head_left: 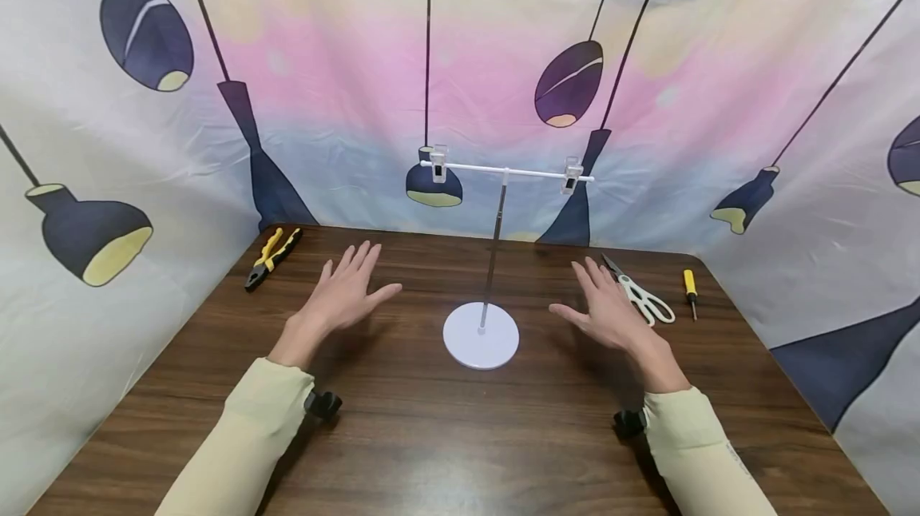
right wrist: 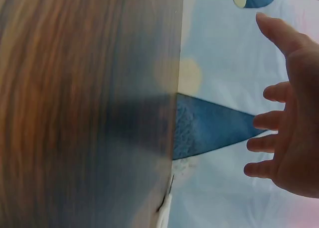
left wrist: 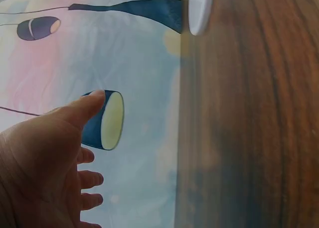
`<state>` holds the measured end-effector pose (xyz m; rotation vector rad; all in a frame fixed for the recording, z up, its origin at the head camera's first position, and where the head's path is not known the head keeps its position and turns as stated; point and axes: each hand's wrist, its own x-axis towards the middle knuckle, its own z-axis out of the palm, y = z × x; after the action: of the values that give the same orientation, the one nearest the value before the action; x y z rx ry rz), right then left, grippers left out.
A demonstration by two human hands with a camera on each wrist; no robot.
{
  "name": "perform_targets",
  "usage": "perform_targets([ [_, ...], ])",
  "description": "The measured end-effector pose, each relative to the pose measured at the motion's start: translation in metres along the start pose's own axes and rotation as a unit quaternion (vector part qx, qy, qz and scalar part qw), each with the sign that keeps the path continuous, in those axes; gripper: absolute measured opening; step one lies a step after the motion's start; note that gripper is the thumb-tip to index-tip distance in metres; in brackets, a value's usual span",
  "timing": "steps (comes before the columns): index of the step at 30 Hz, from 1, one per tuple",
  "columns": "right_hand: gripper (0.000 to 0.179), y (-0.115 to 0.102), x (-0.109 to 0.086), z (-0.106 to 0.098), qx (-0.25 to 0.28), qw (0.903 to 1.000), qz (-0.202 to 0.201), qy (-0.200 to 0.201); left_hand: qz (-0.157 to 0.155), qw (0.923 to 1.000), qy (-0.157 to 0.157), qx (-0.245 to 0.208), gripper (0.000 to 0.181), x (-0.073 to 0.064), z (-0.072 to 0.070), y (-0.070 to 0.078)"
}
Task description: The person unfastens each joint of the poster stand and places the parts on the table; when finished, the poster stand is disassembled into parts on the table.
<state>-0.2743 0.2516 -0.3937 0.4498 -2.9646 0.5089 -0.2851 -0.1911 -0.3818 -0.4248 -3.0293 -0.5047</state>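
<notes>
In the head view a stand with a round white base [head_left: 467, 344], a thin upright pole [head_left: 495, 248] and a white crossbar [head_left: 532, 173] is upright at the middle of the table. Two clear clips, a left clip [head_left: 438, 164] and a right clip [head_left: 571, 176], sit on the bar. To the left of the base is my left hand [head_left: 338, 296], fingers extended and thumb spread, holding nothing. My right hand [head_left: 607, 308] is on the other side, likewise with straight fingers and nothing held. White-handled scissors [head_left: 640, 298] lie just beyond it, partly covered by the hand.
Pliers [head_left: 269, 257] with yellow and black handles lie at the table's back left. A small yellow-handled screwdriver [head_left: 691, 292] lies at the back right. A patterned cloth [head_left: 345, 101] hangs behind the brown wooden table [head_left: 431, 436].
</notes>
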Motion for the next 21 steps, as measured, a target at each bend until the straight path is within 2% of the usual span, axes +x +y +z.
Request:
perform_targets([
  [6,0.101,-0.012,0.001,0.003,-0.001,0.9998,-0.017,-0.005,0.006,0.9998,0.014,-0.011,0.094,-0.001,-0.009,0.011],
  [16,0.101,-0.033,0.003,0.004,0.019,0.9990,-0.038,-0.015,0.042,0.9978,0.024,-0.046,0.094,0.000,-0.013,0.029],
  [18,0.101,-0.037,0.003,0.005,0.020,0.9987,-0.043,-0.017,0.050,0.9967,0.040,-0.050,0.093,-0.001,-0.015,0.032],
  [21,0.099,-0.042,0.003,0.006,0.021,0.9984,-0.049,-0.017,0.068,0.9924,0.085,-0.057,0.089,-0.003,-0.020,0.037],
])
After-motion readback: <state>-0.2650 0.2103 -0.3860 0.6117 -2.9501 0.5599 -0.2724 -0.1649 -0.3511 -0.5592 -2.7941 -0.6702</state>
